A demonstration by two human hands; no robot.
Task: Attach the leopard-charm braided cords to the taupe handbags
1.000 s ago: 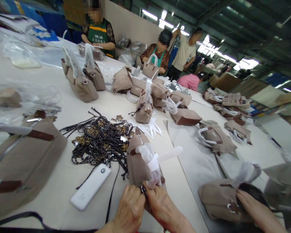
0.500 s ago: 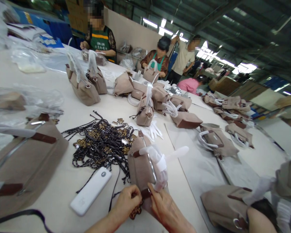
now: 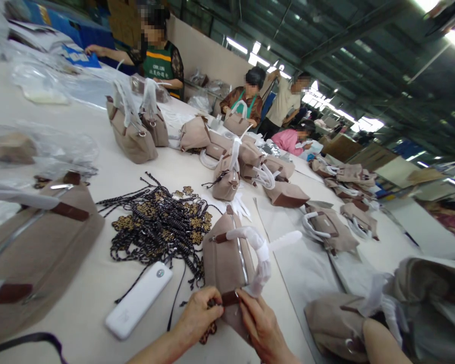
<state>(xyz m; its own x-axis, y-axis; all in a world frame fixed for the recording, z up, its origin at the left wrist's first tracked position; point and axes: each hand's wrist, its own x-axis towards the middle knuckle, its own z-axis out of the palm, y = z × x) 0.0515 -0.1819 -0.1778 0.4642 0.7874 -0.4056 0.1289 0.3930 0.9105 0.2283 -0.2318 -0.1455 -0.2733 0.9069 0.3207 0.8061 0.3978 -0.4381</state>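
Note:
A taupe handbag (image 3: 227, 253) stands in front of me, its handle wrapped in white film and a silver zipper along its top. My left hand (image 3: 197, 313) is closed in a pinch at the bag's near end, beside the brown leather tab (image 3: 230, 298). From under its fingers hangs a leopard-print flower charm (image 3: 208, 334). Thumb and fingers of my right hand (image 3: 263, 323) press on the bag just right of that tab. Left of the bag lies a tangled pile of black braided cords with flower charms (image 3: 159, 222).
A white power bank (image 3: 138, 301) lies at the left, near a large taupe bag (image 3: 41, 253). Several more bags (image 3: 227, 167) stand or lie farther back. Another person's forearm (image 3: 382, 341) reaches toward a bag (image 3: 333, 323) at right. Co-workers stand across the table (image 3: 91, 202).
The view has shifted slightly. Both my hands stay at the bag's near end with small finger movements. Across the table, a co-worker's arm now reaches to the blue packaging.

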